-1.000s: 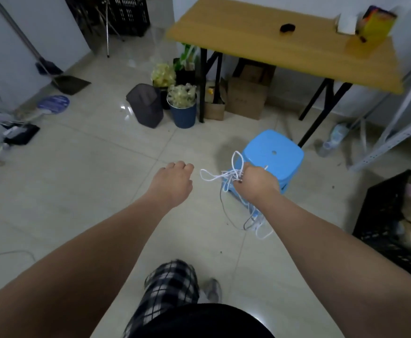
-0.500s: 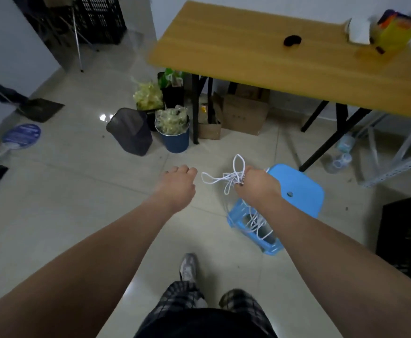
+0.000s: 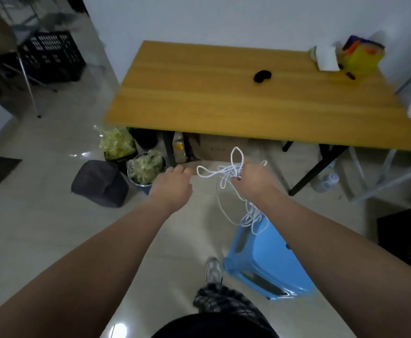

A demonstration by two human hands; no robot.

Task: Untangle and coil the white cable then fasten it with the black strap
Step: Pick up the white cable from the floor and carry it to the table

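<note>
The right hand (image 3: 253,176) grips a tangled white cable (image 3: 231,172), loops sticking out left and strands dangling below over a blue stool (image 3: 268,267). The left hand (image 3: 172,184) is loosely curled, empty, just beside the loops. The black strap (image 3: 262,76) lies mid-tabletop, toward the wooden table's (image 3: 199,93) far edge.

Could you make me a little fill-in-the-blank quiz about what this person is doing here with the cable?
1. The tangled white cable is gripped in the person's ____ hand.
2. The left hand holds ____.
3. The black strap lies on the wooden ____.
4. Under the dangling cable loops stands a stool coloured ____.

Missing words: right; nothing; table; blue
</note>
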